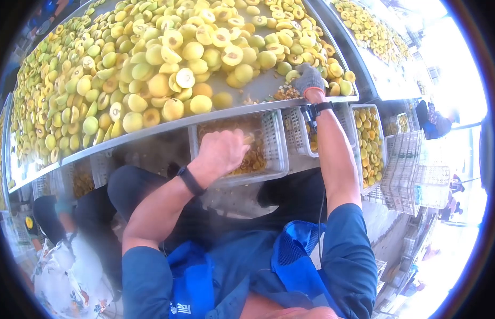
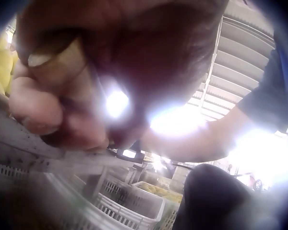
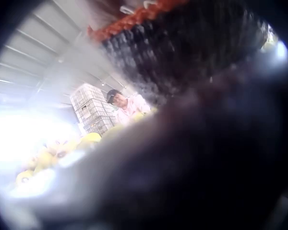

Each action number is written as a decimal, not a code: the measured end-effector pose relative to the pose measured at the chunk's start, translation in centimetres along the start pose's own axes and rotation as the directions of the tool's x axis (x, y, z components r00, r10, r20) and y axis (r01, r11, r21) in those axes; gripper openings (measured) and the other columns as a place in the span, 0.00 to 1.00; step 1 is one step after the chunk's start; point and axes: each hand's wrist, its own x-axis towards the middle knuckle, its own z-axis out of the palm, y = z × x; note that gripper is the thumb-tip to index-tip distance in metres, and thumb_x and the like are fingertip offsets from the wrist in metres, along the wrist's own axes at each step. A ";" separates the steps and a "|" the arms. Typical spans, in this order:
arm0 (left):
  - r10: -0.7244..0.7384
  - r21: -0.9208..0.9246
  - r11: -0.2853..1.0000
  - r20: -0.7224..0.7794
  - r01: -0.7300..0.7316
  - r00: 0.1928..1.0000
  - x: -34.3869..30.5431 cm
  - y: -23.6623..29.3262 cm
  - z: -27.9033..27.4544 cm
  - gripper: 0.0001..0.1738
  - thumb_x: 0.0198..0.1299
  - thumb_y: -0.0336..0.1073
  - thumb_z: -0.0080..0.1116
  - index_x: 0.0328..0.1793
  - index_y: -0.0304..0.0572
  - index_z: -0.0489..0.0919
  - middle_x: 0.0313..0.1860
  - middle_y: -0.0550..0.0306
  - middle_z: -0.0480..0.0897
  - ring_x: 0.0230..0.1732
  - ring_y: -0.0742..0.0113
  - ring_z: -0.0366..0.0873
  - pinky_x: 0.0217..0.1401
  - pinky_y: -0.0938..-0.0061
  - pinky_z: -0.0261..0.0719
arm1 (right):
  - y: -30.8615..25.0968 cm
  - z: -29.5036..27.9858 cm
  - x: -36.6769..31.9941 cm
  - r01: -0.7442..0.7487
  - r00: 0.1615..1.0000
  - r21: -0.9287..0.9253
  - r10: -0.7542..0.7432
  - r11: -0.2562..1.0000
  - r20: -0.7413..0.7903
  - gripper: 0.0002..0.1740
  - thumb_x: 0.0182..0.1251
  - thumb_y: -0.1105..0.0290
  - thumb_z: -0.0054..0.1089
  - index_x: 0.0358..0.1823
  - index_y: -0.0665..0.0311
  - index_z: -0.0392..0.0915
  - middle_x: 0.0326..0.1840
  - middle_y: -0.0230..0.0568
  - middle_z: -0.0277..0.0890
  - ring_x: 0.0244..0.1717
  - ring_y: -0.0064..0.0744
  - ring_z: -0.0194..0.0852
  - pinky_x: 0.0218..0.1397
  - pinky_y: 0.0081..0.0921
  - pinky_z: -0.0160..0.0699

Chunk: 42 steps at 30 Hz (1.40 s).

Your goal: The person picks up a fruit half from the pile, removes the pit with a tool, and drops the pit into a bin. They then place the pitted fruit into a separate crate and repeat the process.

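My bare left hand (image 1: 221, 151) is above a white plastic crate (image 1: 282, 154) that holds cut yellow fruit pieces (image 1: 253, 162). Its fingers curl round a tan, wood-like cylinder (image 2: 69, 69) with a pale end, most of it hidden in the palm. At the front right of a metal-edged table (image 1: 226, 113), my right hand (image 1: 309, 80) in a grey knitted glove with an orange cuff reaches down among yellow-green, apricot-like fruits (image 1: 245, 73). Small brown bits (image 1: 286, 93) lie beside it. Its fingertips are hidden, and I cannot tell whether they hold a fruit.
Many whole and halved fruits (image 1: 173, 40) cover the table. More crates with fruit (image 1: 370, 143) stand under and beside its front edge. Stacked white crates (image 1: 401, 167) rise at the right. Another person in floral cloth (image 1: 72, 276) sits close on the left.
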 end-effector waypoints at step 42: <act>-0.117 -0.917 0.398 -0.080 -0.027 0.990 0.3 3.3 0.1 0.16 0.82 0.41 0.50 0.42 0.37 0.76 0.23 0.64 0.75 0.17 0.80 0.67 0.20 0.80 0.64 | -10.0 -6.5 -17.9 0.176 0.974 0.770 -0.220 0.613 -0.047 0.27 0.73 0.69 0.68 0.71 0.65 0.75 0.55 0.48 0.87 0.52 0.32 0.86 0.56 0.29 0.83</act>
